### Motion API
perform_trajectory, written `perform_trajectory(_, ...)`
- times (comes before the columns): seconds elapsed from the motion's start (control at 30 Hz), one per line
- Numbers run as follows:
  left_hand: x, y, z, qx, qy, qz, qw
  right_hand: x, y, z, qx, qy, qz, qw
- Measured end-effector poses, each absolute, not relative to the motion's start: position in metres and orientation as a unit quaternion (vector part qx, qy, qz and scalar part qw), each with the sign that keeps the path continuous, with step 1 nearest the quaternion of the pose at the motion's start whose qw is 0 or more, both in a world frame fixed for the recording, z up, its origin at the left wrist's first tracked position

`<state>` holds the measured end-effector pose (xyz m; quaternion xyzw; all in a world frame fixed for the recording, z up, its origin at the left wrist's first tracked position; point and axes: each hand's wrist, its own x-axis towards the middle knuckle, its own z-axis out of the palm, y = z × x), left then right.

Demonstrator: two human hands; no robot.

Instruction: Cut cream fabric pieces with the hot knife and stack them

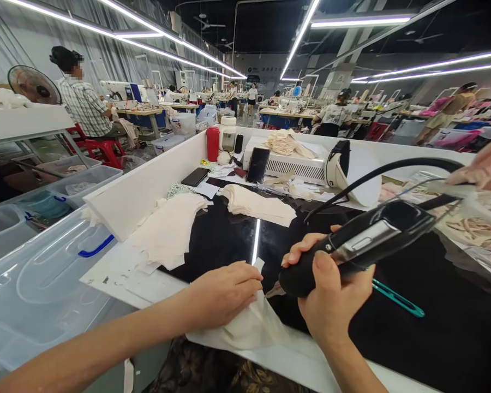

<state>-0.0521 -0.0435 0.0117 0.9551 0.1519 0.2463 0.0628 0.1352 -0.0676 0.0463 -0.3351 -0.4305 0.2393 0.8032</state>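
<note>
My left hand is closed on a piece of thin cream fabric at the front edge of the black tabletop, its fingers bent together. Part of the fabric is hidden under that hand. My right hand wraps round a black handheld power tool with a silver metal panel and a cable. The tool's rounded end faces the fabric, and a small pointed tip shows close beside the cloth. Behind my hands lie two stacks of cream fabric pieces, one on the left and one in the middle.
A teal tool lies to the right. Two phones, a red bottle, a jar and a white machine stand at the back. Another hand reaches in at the right edge. Clear plastic bins line the left; people sit at sewing machines beyond.
</note>
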Motion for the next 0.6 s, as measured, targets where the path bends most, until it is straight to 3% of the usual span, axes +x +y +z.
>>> perform_trajectory(0.33, -0.06, -0.002, 0.011, 0.972, 0.102, 0.164, 0.131, 0.134, -0.07, 0.042, -0.332, -0.435, 0.247, 0.8)
perform_trajectory(0.6, -0.067, -0.001, 0.017, 0.984, 0.084, 0.122, 0.102, 0.132, -0.07, 0.042, -0.317, -0.437, 0.245, 0.805)
